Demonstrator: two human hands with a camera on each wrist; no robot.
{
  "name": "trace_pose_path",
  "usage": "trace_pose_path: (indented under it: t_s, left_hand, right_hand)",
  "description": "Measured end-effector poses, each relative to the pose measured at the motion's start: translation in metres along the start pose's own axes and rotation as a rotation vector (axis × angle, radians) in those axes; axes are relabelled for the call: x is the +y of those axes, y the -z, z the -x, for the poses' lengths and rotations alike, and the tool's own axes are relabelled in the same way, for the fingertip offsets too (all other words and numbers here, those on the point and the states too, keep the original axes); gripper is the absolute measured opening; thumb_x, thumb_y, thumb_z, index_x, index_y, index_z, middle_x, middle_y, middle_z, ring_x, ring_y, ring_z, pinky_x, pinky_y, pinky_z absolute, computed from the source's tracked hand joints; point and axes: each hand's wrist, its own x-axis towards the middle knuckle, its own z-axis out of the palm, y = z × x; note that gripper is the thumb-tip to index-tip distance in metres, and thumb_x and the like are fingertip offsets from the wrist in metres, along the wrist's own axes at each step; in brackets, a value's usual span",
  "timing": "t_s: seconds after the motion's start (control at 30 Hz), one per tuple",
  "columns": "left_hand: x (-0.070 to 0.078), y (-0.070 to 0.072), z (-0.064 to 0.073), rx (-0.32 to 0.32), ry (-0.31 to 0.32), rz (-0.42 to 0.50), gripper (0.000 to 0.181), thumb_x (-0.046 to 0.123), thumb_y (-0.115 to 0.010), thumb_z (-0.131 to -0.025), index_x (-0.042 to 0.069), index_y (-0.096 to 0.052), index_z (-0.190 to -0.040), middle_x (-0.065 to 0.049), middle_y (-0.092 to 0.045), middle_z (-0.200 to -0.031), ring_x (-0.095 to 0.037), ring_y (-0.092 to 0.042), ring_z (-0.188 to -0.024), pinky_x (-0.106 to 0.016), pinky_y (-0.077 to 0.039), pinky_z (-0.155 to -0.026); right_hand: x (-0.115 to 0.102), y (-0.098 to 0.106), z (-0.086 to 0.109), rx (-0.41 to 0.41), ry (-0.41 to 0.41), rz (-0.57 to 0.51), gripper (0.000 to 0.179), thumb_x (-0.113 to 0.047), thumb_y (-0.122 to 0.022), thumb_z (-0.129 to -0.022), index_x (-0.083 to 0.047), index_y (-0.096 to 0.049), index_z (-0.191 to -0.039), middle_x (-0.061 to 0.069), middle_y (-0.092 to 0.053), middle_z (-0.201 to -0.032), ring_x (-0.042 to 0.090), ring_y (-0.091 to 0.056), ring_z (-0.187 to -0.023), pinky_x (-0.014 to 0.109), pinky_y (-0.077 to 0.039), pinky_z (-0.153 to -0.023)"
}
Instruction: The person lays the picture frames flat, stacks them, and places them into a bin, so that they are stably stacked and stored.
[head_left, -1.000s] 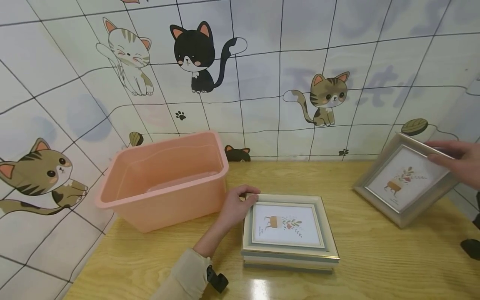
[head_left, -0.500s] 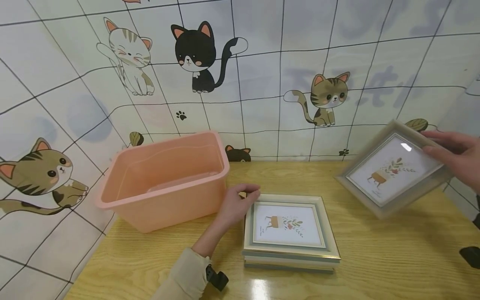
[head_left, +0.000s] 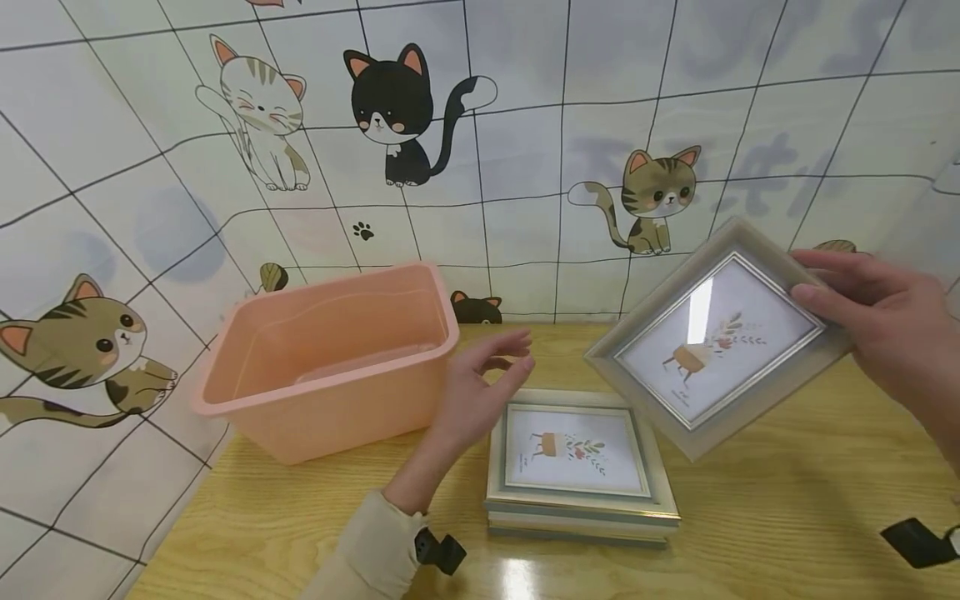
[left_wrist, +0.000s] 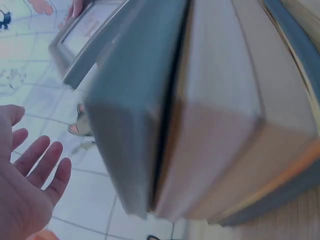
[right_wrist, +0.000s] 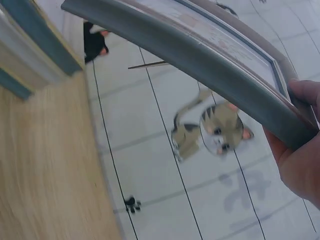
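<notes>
Cartoon cats and thin grid lines cover the wall (head_left: pixel 517 183), which meets my pale wooden table (head_left: pixel 787 517) in a straight edge just beyond my work. At the left a pink tub (head_left: pixel 337 425) stands near that wall, with only a narrow strip of wood between it and the stack of picture frames (head_left: pixel 577 450) in front of me. Right of the stack the wood runs wide, giving the most room to move; a shallower band lies behind. My right hand (head_left: pixel 892 317) grips a silvery frame (head_left: pixel 712 342) by its edge, thumb on the face and fingers behind, holding it tilted in the air with one corner pointing down. From my head view its left part overlaps the stack's far right corner, though I cannot tell how near the two are. My left hand (head_left: pixel 476 400) holds nothing, fingers loose and slightly bent by the stack's far left corner; from the left wrist a gap shows between them. Glare covers a strip of the printed picture (head_left: pixel 686 358). My right fingers are mostly hidden behind the frame, and that forearm is cut off at the side. Blur at the left wrist makes the stacked frames hard to count, and the tub's front wall hides part of its floor.
</notes>
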Motion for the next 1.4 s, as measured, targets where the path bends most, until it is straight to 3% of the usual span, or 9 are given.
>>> trace_pose_path:
  t_s: [0.2,0.27,0.4,0.7,0.83,1.03,1.17,1.4]
  left_hand:
    - [0.019,-0.006,-0.002,-0.026,-0.051,0.197,0.033,-0.004,-0.067,-0.095,-0.007,-0.064,-0.128,-0.019,-0.070,-0.120,-0.031,-0.067,-0.109,-0.044,-0.054,-0.095]
    - [0.024,-0.007,-0.003,-0.056,-0.046,0.270,0.036,-0.004,-0.066,-0.096,-0.008,-0.062,-0.131,-0.022,-0.068,-0.124,-0.034,-0.065,-0.114,-0.045,-0.053,-0.097]
    - [0.035,-0.008,-0.005,-0.145,-0.023,0.346,0.045,0.000,-0.066,-0.097,-0.003,-0.056,-0.140,-0.019,-0.064,-0.134,-0.031,-0.062,-0.121,-0.043,-0.051,-0.101]
    - [0.049,-0.014,-0.012,-0.279,-0.029,0.354,0.061,0.008,-0.067,-0.098,0.006,-0.045,-0.154,-0.012,-0.055,-0.148,-0.022,-0.053,-0.134,-0.043,-0.046,-0.107]
    - [0.052,-0.014,-0.010,-0.352,-0.010,0.365,0.067,0.002,-0.065,-0.097,0.011,-0.040,-0.158,-0.013,-0.054,-0.148,-0.022,-0.056,-0.128,-0.041,-0.052,-0.099]
    - [0.057,-0.012,-0.003,-0.507,0.061,0.353,0.079,0.005,-0.064,-0.099,0.027,-0.026,-0.165,-0.006,-0.041,-0.155,-0.019,-0.055,-0.118,-0.039,-0.058,-0.085]
    - [0.057,-0.013,-0.001,-0.547,0.066,0.352,0.081,0.004,-0.063,-0.099,0.028,-0.023,-0.165,-0.009,-0.043,-0.153,-0.018,-0.056,-0.116,-0.037,-0.058,-0.084]
    - [0.055,-0.015,-0.001,-0.574,0.054,0.371,0.081,0.002,-0.061,-0.099,0.027,-0.022,-0.165,-0.011,-0.044,-0.153,-0.017,-0.058,-0.113,-0.039,-0.059,-0.081]
  right_hand:
    - [-0.023,-0.026,0.015,-0.102,-0.008,-0.022,0.048,-0.013,-0.065,-0.102,-0.022,-0.057,-0.149,-0.022,-0.064,-0.114,0.003,-0.067,-0.083,0.020,-0.057,-0.066]
    - [-0.029,-0.035,0.019,-0.134,-0.016,-0.082,0.049,-0.012,-0.066,-0.101,-0.021,-0.056,-0.149,-0.019,-0.066,-0.114,0.006,-0.069,-0.084,0.023,-0.058,-0.066]
    - [-0.039,-0.049,0.026,-0.174,-0.001,-0.102,0.049,-0.010,-0.066,-0.101,-0.019,-0.057,-0.148,-0.015,-0.070,-0.114,0.012,-0.072,-0.085,0.028,-0.059,-0.066]
    - [-0.050,-0.060,0.039,-0.244,0.029,-0.035,0.043,-0.015,-0.070,-0.100,-0.022,-0.063,-0.142,-0.010,-0.071,-0.114,0.014,-0.069,-0.086,0.026,-0.057,-0.066]
    - [-0.053,-0.064,0.044,-0.229,0.056,-0.039,0.042,-0.010,-0.070,-0.098,-0.019,-0.065,-0.139,-0.012,-0.073,-0.114,0.014,-0.069,-0.087,0.027,-0.057,-0.066]
    - [-0.053,-0.059,0.047,-0.245,0.078,-0.035,0.042,-0.009,-0.071,-0.098,-0.018,-0.065,-0.139,-0.009,-0.072,-0.115,0.012,-0.067,-0.090,0.026,-0.056,-0.066]
    - [-0.051,-0.056,0.049,-0.242,0.078,-0.051,0.044,-0.007,-0.071,-0.097,-0.017,-0.064,-0.139,-0.010,-0.073,-0.116,0.011,-0.066,-0.090,0.024,-0.056,-0.067]
    - [-0.051,-0.057,0.055,-0.163,0.089,-0.050,0.042,-0.001,-0.071,-0.096,-0.012,-0.067,-0.136,-0.009,-0.075,-0.112,0.012,-0.069,-0.084,0.025,-0.056,-0.064]
